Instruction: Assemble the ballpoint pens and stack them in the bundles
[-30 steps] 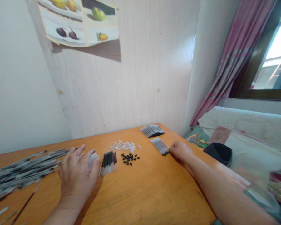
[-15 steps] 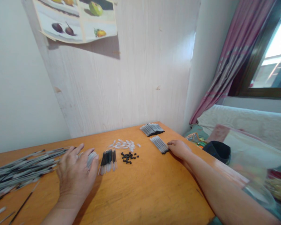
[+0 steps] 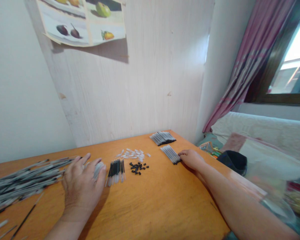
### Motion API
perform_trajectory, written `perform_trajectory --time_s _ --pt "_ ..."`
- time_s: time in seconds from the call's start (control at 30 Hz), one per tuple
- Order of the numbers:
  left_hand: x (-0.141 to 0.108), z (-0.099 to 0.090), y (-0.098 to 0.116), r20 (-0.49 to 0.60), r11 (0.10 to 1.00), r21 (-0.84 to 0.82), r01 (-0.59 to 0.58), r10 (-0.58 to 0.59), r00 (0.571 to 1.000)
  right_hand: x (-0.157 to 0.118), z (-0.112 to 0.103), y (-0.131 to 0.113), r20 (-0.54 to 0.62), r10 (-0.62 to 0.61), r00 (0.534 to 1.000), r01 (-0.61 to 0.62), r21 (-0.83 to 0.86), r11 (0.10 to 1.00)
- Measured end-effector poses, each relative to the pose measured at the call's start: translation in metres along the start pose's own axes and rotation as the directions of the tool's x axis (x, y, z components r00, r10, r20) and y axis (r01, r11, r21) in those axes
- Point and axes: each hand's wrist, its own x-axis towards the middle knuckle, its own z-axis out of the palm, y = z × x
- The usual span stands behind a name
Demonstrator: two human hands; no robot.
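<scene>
My left hand [image 3: 83,180] is spread palm down over a small bunch of clear, slender pieces [image 3: 98,170], partly hidden under its fingers. Just right of it lies a row of thin black rods with clear ends [image 3: 115,171]. My right hand [image 3: 191,159] has its fingers drawn together at the black-tipped end of a neat row of clear pen-like sticks [image 3: 170,154]; what they pinch, if anything, is hidden. Behind that row rests a larger bundle of similar sticks [image 3: 162,137]. Between the hands are loose black caps [image 3: 137,167] and small white clear pieces [image 3: 132,154].
A big heap of long grey-and-black sticks [image 3: 25,181] covers the left side of the orange table [image 3: 150,206]. A few single sticks lie at the near left. A wall stands behind the table. Beyond its right edge are a dark open bag [image 3: 232,161] and bedding.
Almost nothing differs. Both hands keep their places, and the whole view has shifted very slightly.
</scene>
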Motion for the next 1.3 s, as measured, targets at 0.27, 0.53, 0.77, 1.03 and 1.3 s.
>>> perform_trajectory --time_s 0.27,0.53,0.77,1.03,1.3 --pt "0.002 -0.001 0.002 0.004 1.000 0.004 0.018 -0.018 1.000 0.002 0.002 0.002 -0.011 0.002 1.000 -0.002 -0.004 1.000" --pt "0.002 -0.002 0.002 0.018 1.000 0.002 0.018 -0.018 1.000 0.002 0.002 0.003 -0.028 0.010 1.000 -0.010 -0.012 1.000" --pt "0.002 -0.001 0.001 0.023 0.998 0.017 0.053 -0.053 0.998 -0.002 0.001 0.000 -0.110 0.049 0.993 -0.053 -0.036 0.998" --pt "0.008 -0.010 0.001 0.051 0.992 0.073 0.107 -0.111 0.992 -0.016 -0.002 -0.019 -0.278 -0.030 0.960 0.011 -0.068 0.998" --pt "0.012 -0.016 -0.009 0.067 0.967 0.057 0.246 -0.250 0.966 -0.026 -0.005 -0.044 -0.277 -0.154 0.948 0.114 -0.153 0.982"
